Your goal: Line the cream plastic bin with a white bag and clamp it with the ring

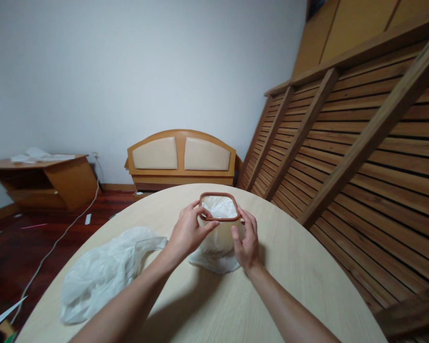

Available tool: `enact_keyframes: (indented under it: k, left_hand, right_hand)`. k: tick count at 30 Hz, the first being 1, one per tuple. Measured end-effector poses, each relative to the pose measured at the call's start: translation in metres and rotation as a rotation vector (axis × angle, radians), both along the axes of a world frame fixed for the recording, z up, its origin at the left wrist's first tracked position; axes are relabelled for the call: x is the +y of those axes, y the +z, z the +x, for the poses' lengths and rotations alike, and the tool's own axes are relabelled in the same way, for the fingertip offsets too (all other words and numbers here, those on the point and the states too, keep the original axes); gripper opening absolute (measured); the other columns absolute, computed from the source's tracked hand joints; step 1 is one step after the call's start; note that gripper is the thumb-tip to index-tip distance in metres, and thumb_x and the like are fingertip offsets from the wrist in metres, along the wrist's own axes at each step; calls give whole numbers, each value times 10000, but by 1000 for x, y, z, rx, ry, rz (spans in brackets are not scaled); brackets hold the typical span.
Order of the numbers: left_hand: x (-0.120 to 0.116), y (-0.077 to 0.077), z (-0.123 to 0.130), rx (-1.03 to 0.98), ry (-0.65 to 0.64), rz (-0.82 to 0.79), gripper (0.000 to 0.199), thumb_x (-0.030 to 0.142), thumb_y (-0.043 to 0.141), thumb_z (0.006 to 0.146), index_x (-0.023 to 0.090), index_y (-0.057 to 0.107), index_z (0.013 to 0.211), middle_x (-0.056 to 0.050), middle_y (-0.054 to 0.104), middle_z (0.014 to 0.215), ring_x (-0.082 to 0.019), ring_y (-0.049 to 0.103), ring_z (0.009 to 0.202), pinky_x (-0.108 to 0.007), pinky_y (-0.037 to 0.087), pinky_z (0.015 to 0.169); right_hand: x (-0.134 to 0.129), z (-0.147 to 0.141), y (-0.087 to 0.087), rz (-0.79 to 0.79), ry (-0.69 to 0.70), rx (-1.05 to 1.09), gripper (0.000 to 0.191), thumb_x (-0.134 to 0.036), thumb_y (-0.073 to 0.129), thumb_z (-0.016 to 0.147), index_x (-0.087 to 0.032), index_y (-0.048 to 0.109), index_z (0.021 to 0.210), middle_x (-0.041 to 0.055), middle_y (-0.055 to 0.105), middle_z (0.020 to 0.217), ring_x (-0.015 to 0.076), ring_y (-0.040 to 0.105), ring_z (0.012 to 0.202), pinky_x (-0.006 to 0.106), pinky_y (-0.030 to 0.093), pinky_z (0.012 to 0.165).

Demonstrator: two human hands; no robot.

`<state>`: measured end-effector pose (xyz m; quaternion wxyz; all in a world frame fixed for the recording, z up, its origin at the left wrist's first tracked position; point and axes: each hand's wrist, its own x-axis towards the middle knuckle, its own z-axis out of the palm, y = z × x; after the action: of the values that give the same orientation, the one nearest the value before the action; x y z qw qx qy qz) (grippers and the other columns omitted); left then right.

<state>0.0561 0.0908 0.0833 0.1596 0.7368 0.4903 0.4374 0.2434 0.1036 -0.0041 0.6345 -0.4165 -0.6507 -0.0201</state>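
Note:
A small beige bin point(223, 236) with a brown rim ring stands upright on the round pale wooden table point(293, 286). A thin white bag lines its inside and hangs around its lower outside. My left hand point(192, 226) grips the rim ring at the near left corner, thumb outside and fingers over the edge. On the right side, my right hand point(246, 240) rests against the rim and bin wall with its fingers apart. Left of the bin, partly behind my left forearm, a crumpled white plastic bag point(103, 271) lies on the table.
A wooden headboard point(180, 152) with cream panels stands beyond the table. Large slatted wooden panels point(343, 157) lean at the right. A low desk point(67, 183) with white items is at the far left. A white cable point(60, 238) runs over the dark red floor.

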Motion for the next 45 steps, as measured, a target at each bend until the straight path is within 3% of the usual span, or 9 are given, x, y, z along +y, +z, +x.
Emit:
enact_keyframes:
  k: [7,10,14,19,26,33,36,40,45]
  left_hand:
    - [2,4,-5,24,5,-36,290,454,717,825,194,669,707,-123,636,1184,-291,566,1214,-462,402,1085]
    - [8,1,-6,1,-15,-62,209,381,715,829,192,697,914,-160,566,1370,-313,442,1394,-482,348,1143]
    - [13,-4,-7,11,-69,-89,405,245,639,842,181,606,1240,-189,378,1569,-310,226,1528,-527,239,1209]
    - [14,-5,-9,12,-121,-50,509,235,613,802,144,548,1298,-177,474,1430,-278,422,1403,-472,298,1201]
    - [24,-6,-17,-56,1,-56,447,303,639,836,145,594,1251,-158,575,1284,-268,569,1227,-458,424,1099]
    - [29,8,-28,-44,7,-147,321,219,596,834,105,706,1113,-115,747,934,-222,705,838,-339,557,783]
    - [22,14,-29,-6,-37,-160,194,204,604,808,152,743,933,-71,763,847,-203,702,766,-296,541,713]
    - [11,16,-23,52,-23,-152,149,207,599,806,169,724,878,-64,758,837,-201,691,749,-287,513,685]
    - [-7,25,-14,212,4,-87,161,231,581,848,198,722,918,-66,766,890,-226,701,820,-298,500,692]
  right_hand:
    - [1,5,-2,1,54,30,619,-484,499,943,-202,406,1486,157,470,1477,322,427,1383,569,364,1139]
    - [0,3,-2,24,51,17,582,-463,510,950,-213,429,1470,145,491,1463,318,432,1379,568,362,1139]
    - [-2,2,0,55,63,-21,491,-441,470,978,-237,472,1425,131,516,1440,311,448,1367,571,361,1129]
    - [-5,2,2,84,88,-37,472,-467,431,986,-236,478,1395,131,521,1419,315,471,1342,564,378,1106]
    - [-9,2,9,78,123,-24,474,-523,337,989,-224,548,1290,125,579,1337,316,521,1279,549,400,1072]
    - [-9,13,55,-50,135,62,538,-537,306,991,-217,705,826,86,729,898,270,670,942,454,506,904]
    - [-8,15,81,-297,149,90,383,-480,508,947,-186,738,862,84,759,852,246,702,842,387,547,808]
    - [-8,17,101,-511,181,-135,302,-371,664,849,-173,764,1054,110,785,1024,240,728,802,363,568,738]
    - [-16,16,112,-505,152,-423,156,-275,676,846,-237,793,941,62,800,916,255,737,803,347,551,710]
